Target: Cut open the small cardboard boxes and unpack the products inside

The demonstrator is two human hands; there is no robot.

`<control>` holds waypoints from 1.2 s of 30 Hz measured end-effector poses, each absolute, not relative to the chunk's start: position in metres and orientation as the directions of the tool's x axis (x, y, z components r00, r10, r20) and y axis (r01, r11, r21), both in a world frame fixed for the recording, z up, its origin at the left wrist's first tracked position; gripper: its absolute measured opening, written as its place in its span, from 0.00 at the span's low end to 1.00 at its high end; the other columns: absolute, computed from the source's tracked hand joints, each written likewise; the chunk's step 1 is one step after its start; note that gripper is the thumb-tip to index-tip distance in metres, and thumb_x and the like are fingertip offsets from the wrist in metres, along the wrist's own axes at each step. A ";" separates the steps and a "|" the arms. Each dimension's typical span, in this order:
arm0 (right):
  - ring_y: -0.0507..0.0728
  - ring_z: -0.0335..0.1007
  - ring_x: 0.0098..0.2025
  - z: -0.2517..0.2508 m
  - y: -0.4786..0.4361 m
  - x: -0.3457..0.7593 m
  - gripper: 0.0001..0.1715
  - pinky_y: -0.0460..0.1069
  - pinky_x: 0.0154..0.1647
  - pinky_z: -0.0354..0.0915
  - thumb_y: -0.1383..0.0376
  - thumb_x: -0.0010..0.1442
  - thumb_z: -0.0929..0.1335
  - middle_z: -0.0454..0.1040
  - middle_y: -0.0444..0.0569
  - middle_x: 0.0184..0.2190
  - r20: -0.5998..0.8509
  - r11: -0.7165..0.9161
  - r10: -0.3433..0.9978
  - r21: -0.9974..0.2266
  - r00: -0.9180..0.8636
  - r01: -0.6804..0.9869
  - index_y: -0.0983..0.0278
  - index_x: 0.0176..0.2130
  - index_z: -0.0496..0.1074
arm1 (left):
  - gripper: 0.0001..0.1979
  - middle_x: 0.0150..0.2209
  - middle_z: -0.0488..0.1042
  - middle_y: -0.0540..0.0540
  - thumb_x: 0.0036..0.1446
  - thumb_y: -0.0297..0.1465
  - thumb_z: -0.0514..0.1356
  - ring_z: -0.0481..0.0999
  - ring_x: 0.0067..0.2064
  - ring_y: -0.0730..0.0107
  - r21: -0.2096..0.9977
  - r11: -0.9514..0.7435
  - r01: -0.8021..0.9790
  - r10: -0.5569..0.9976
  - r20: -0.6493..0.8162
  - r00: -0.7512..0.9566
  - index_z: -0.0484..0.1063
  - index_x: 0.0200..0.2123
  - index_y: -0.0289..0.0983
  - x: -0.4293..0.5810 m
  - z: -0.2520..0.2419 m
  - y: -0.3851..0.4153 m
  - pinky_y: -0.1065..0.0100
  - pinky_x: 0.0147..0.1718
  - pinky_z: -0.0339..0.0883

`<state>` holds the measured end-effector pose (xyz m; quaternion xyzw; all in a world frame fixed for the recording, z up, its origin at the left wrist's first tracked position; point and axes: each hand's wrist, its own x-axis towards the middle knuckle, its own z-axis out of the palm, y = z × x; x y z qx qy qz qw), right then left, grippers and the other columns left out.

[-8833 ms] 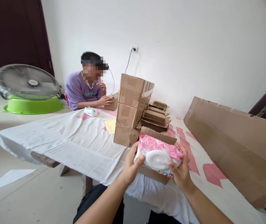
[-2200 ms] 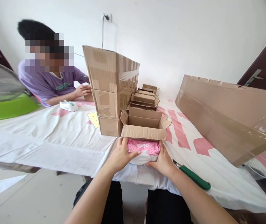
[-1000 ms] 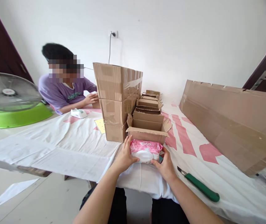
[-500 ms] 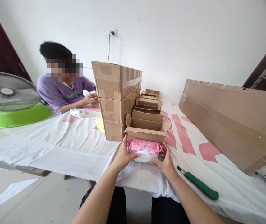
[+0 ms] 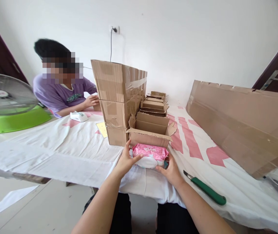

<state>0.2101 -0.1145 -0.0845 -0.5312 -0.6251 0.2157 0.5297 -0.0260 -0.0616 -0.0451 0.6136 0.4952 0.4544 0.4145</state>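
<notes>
A pink and white pack of wipes [image 5: 151, 152] with a white oval lid lies on the cloth-covered table, just in front of an open cardboard box [image 5: 151, 138]. My left hand [image 5: 126, 161] grips the pack's left end, thumb over its top near the lid. At the right end, my right hand [image 5: 171, 169] closes on it with the thumb along the near edge. The box's flaps stand spread, and what lies deep inside is hidden. A green utility knife [image 5: 208, 190], blade out, rests to the right of my right hand.
Taped cardboard boxes [image 5: 111, 84] stand stacked on the left, beside a row of open boxes [image 5: 153, 104]. A large cardboard carton [image 5: 238, 126] is at right. Across the table, a person [image 5: 61, 87] in purple sits near a white device [image 5: 79, 116] and a fan [image 5: 5, 94].
The view has shifted slightly, so everything sits a little further left and higher. Both hands keep their hold on the pack of wipes, which stays in front of the open box.
</notes>
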 end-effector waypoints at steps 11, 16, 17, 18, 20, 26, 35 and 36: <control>0.65 0.74 0.46 -0.083 -0.114 0.210 0.34 0.59 0.47 0.70 0.54 0.49 0.75 0.76 0.55 0.45 0.404 0.273 0.905 -0.791 0.132 0.548 0.63 0.51 0.67 | 0.27 0.44 0.75 0.38 0.52 0.51 0.60 0.77 0.47 0.46 0.888 -0.089 0.451 0.995 0.061 0.075 0.70 0.44 0.34 -0.024 -0.031 -0.070 0.51 0.46 0.69; 0.65 0.75 0.46 -0.080 -0.115 0.209 0.35 0.59 0.47 0.70 0.55 0.49 0.76 0.77 0.55 0.46 0.424 0.287 0.900 -0.755 0.104 0.590 0.62 0.52 0.67 | 0.26 0.44 0.79 0.41 0.55 0.52 0.57 0.77 0.50 0.49 0.888 -0.118 0.445 0.982 0.037 0.187 0.72 0.45 0.37 -0.022 -0.022 -0.077 0.57 0.49 0.68; 0.66 0.74 0.47 -0.080 -0.115 0.209 0.37 0.59 0.47 0.70 0.56 0.47 0.77 0.77 0.55 0.46 0.432 0.296 0.897 -0.745 0.095 0.598 0.62 0.53 0.67 | 0.28 0.48 0.79 0.41 0.53 0.51 0.60 0.76 0.53 0.49 0.890 -0.140 0.433 0.975 0.047 0.218 0.70 0.48 0.37 -0.022 -0.022 -0.077 0.58 0.50 0.68; 0.67 0.74 0.47 -0.080 -0.114 0.209 0.38 0.60 0.47 0.70 0.57 0.45 0.78 0.77 0.55 0.46 0.441 0.303 0.893 -0.736 0.089 0.606 0.62 0.52 0.67 | 0.31 0.51 0.77 0.40 0.49 0.49 0.63 0.74 0.55 0.49 0.889 -0.166 0.426 0.966 0.060 0.251 0.69 0.52 0.37 -0.022 -0.023 -0.077 0.57 0.52 0.67; 0.69 0.75 0.45 -0.081 -0.114 0.210 0.38 0.62 0.45 0.70 0.58 0.42 0.79 0.78 0.56 0.44 0.459 0.310 0.884 -0.717 0.088 0.624 0.62 0.51 0.68 | 0.37 0.55 0.75 0.40 0.42 0.42 0.69 0.73 0.57 0.47 0.869 -0.211 0.447 0.954 0.083 0.289 0.65 0.56 0.38 -0.024 -0.024 -0.076 0.56 0.54 0.66; 0.69 0.72 0.50 -0.077 -0.124 0.213 0.34 0.63 0.50 0.69 0.53 0.53 0.74 0.75 0.57 0.47 0.584 0.401 0.806 -0.660 0.098 0.635 0.61 0.55 0.65 | 0.29 0.48 0.78 0.41 0.44 0.34 0.68 0.76 0.51 0.49 0.835 -0.280 0.474 0.953 0.184 0.239 0.68 0.52 0.39 -0.029 -0.019 -0.081 0.53 0.51 0.67; 0.69 0.73 0.49 -0.084 -0.119 0.206 0.30 0.63 0.48 0.70 0.57 0.54 0.72 0.75 0.57 0.47 0.557 0.369 0.827 -0.645 0.081 0.670 0.61 0.54 0.65 | 0.32 0.54 0.71 0.38 0.47 0.37 0.66 0.68 0.59 0.47 0.791 -0.310 0.527 0.949 0.230 0.214 0.64 0.55 0.38 -0.026 -0.028 -0.074 0.51 0.57 0.61; 0.69 0.74 0.47 -0.086 -0.116 0.206 0.30 0.63 0.47 0.70 0.60 0.52 0.73 0.76 0.56 0.46 0.537 0.349 0.840 -0.646 0.080 0.679 0.61 0.53 0.66 | 0.33 0.54 0.72 0.37 0.44 0.36 0.68 0.68 0.60 0.45 0.782 -0.253 0.569 0.964 0.155 0.215 0.65 0.54 0.37 -0.026 -0.032 -0.071 0.49 0.58 0.60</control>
